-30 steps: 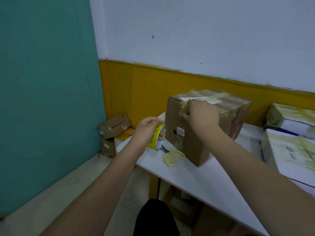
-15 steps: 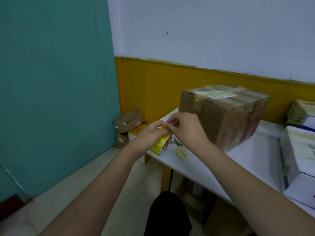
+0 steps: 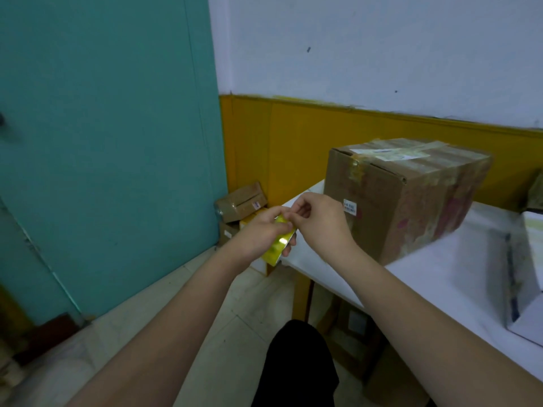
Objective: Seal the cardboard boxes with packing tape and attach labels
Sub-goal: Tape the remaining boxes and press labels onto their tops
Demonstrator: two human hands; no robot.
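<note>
A brown cardboard box (image 3: 411, 201) stands on the white table (image 3: 440, 277), its top covered with clear tape and a pale label. A small white sticker sits on its near side. My left hand (image 3: 258, 233) grips a yellow roll of packing tape (image 3: 279, 245) just off the table's left corner. My right hand (image 3: 320, 221) is against the roll's upper edge, thumb and fingertips pinched at the tape there. Both hands are in front of and left of the box, not touching it.
White wrapped boxes (image 3: 529, 277) lie at the table's right edge. Small cardboard boxes (image 3: 241, 201) are stacked on the floor by the teal door (image 3: 102, 142). More boxes sit under the table. A yellow-and-white wall runs behind.
My right hand left the box's top edge and came down to the tape roll in my left hand. The view shifted, and the yellow scissors are now hidden behind my hands.
</note>
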